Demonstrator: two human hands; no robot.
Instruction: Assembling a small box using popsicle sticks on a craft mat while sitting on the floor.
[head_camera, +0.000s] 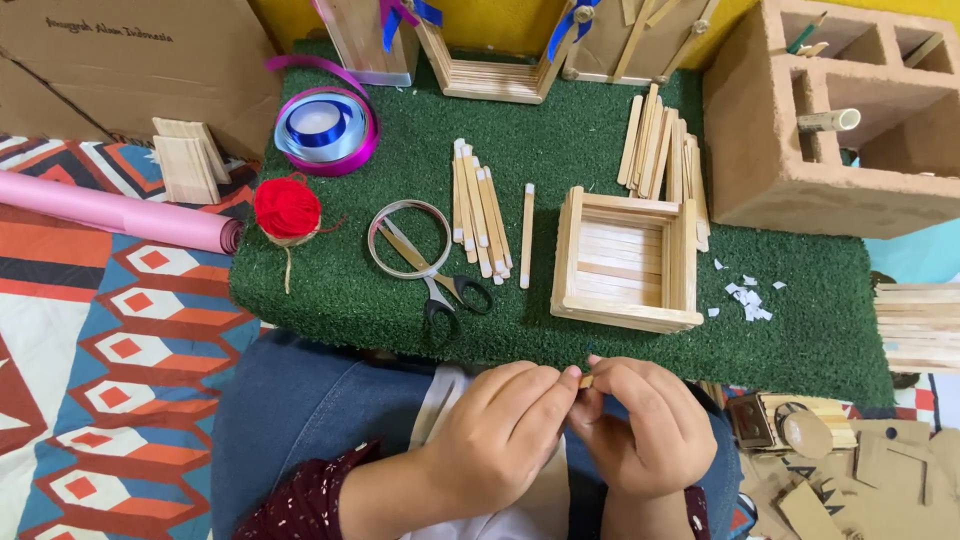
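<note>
My left hand (505, 435) and my right hand (645, 430) meet over my lap, just below the front edge of a green turf mat (350, 290). Their fingertips pinch the end of a small wooden stick (585, 381); most of it is hidden by the fingers. Right above them on the mat sits a square open box of wooden sticks (625, 260). A row of loose sticks with white tips (480, 210) lies left of the box, and a bare pile of sticks (660, 150) lies behind it.
Scissors (440, 280) lie across a metal ring (410, 238). A red yarn ball (287, 208), ribbon spools (325, 130), a pink paper roll (110, 212), a brown hollow block (830, 110), stick-built frames (490, 70) and white paper scraps (748, 298) surround the mat.
</note>
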